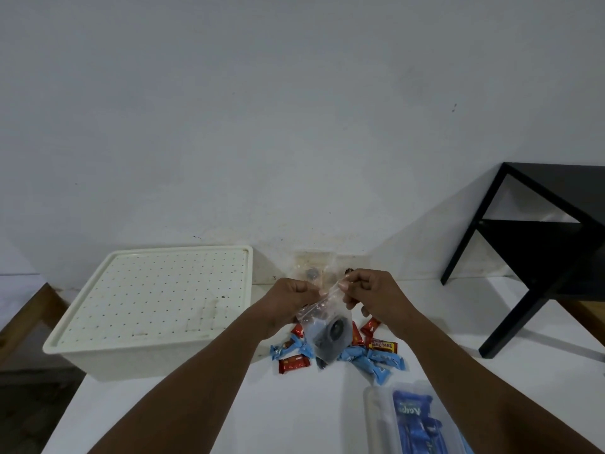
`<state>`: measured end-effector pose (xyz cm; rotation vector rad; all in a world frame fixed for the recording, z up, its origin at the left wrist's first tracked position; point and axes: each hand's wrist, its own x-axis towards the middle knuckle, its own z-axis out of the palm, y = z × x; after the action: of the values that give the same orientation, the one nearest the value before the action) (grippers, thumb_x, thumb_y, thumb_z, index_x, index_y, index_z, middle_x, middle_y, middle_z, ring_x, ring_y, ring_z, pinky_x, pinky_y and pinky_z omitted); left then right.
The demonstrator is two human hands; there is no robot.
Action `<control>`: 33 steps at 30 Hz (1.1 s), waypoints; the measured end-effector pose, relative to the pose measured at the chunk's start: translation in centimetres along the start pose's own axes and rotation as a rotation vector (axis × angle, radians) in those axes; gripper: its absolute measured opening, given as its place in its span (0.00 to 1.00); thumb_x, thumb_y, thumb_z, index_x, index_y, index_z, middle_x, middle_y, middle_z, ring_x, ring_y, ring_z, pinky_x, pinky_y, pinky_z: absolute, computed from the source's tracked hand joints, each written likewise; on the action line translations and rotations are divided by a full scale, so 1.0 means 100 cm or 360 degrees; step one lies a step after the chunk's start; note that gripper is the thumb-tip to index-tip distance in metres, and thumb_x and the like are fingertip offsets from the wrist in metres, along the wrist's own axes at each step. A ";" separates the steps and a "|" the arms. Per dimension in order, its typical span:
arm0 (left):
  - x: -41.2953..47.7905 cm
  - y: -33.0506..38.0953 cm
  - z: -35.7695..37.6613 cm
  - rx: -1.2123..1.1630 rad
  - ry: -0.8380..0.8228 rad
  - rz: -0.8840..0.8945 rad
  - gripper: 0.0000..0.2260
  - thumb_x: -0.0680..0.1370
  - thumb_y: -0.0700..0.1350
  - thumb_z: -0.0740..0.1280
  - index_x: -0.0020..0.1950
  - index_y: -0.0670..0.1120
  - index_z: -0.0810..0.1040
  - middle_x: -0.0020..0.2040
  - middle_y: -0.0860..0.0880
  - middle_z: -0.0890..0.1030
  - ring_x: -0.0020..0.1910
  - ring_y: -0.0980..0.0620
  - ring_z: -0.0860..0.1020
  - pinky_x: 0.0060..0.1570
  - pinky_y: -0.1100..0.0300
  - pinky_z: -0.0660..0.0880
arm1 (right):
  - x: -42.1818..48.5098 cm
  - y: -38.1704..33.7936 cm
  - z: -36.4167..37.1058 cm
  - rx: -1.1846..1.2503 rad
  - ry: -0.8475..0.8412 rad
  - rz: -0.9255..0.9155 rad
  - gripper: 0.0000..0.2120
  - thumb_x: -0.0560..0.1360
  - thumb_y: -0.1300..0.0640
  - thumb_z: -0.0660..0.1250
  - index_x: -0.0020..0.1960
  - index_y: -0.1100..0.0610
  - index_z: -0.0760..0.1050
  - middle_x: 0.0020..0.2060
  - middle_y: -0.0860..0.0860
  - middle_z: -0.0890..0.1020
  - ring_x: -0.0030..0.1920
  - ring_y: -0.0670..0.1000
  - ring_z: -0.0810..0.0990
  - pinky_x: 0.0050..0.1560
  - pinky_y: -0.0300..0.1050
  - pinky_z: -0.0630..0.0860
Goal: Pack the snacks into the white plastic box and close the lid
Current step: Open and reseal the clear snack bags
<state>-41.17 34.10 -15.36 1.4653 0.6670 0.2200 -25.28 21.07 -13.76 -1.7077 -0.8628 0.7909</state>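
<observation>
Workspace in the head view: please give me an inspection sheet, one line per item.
Surface: white table, wall behind.
Job's things: white box at left, lid on; red and blue snacks loose on the table; clear bag with dark contents held above them.
Clutter: clear case with blue packs, near right; another clear bag by the wall.
Grippers: left hand and right hand both pinch the held bag's top edge.
Cables: nothing seen.
Surroundings: black table at right; wooden furniture at left.
</observation>
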 end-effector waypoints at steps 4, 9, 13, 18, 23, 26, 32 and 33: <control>0.004 -0.006 0.007 0.0097 0.0093 0.0101 0.08 0.75 0.47 0.73 0.43 0.42 0.86 0.42 0.41 0.86 0.42 0.43 0.85 0.44 0.55 0.82 | 0.002 0.008 0.005 0.0219 -0.0041 0.0165 0.10 0.75 0.53 0.72 0.54 0.57 0.81 0.39 0.55 0.86 0.39 0.54 0.85 0.32 0.43 0.75; 0.015 -0.021 0.017 0.0171 0.0191 0.0132 0.11 0.76 0.48 0.71 0.45 0.40 0.85 0.45 0.36 0.85 0.39 0.46 0.80 0.43 0.56 0.76 | 0.007 0.021 0.009 0.0381 0.0037 0.0207 0.13 0.74 0.70 0.67 0.57 0.62 0.78 0.40 0.61 0.84 0.39 0.56 0.84 0.35 0.46 0.76; 0.024 -0.026 0.024 0.0189 0.0200 0.0138 0.12 0.78 0.48 0.69 0.45 0.39 0.84 0.41 0.40 0.84 0.40 0.48 0.80 0.44 0.56 0.76 | 0.012 0.032 0.007 0.0490 0.0067 0.0258 0.14 0.74 0.72 0.65 0.59 0.65 0.77 0.38 0.61 0.82 0.38 0.57 0.82 0.36 0.46 0.78; 0.041 -0.030 0.022 -0.0023 0.0274 0.0032 0.11 0.78 0.47 0.66 0.43 0.40 0.82 0.45 0.40 0.85 0.48 0.41 0.84 0.55 0.44 0.80 | 0.026 0.038 -0.006 0.1039 0.0340 0.0537 0.12 0.74 0.72 0.66 0.56 0.65 0.77 0.39 0.62 0.80 0.38 0.57 0.80 0.42 0.48 0.79; 0.055 -0.038 0.020 0.0024 0.0092 -0.0004 0.13 0.78 0.45 0.66 0.41 0.36 0.82 0.43 0.52 0.85 0.51 0.52 0.81 0.62 0.47 0.75 | 0.053 0.041 -0.027 0.1181 0.0486 0.0696 0.09 0.75 0.71 0.65 0.54 0.64 0.77 0.39 0.61 0.79 0.38 0.57 0.80 0.44 0.48 0.80; 0.074 -0.041 0.035 0.0174 0.0045 -0.0009 0.10 0.76 0.43 0.70 0.56 0.47 0.85 0.55 0.58 0.83 0.54 0.62 0.78 0.60 0.58 0.74 | 0.070 0.042 -0.033 0.1163 0.0452 0.0720 0.09 0.75 0.70 0.65 0.55 0.63 0.75 0.39 0.60 0.79 0.38 0.56 0.81 0.44 0.48 0.79; 0.133 -0.041 0.041 0.0098 0.0242 -0.0040 0.11 0.76 0.37 0.68 0.56 0.46 0.84 0.58 0.50 0.84 0.53 0.53 0.82 0.52 0.60 0.79 | 0.109 0.067 -0.053 0.0556 0.0455 0.0504 0.11 0.74 0.59 0.72 0.52 0.53 0.72 0.45 0.52 0.79 0.44 0.52 0.77 0.47 0.50 0.73; 0.144 -0.040 0.039 0.0078 0.0251 -0.0055 0.11 0.75 0.35 0.68 0.55 0.44 0.84 0.56 0.47 0.84 0.50 0.52 0.82 0.48 0.61 0.79 | 0.114 0.073 -0.056 0.0501 0.0385 0.0482 0.08 0.74 0.59 0.72 0.48 0.53 0.73 0.44 0.51 0.79 0.46 0.51 0.76 0.49 0.51 0.73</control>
<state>-28.51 37.86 -23.33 1.4925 0.8298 0.2965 -13.35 26.36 -20.47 -1.6257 -0.2985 0.8485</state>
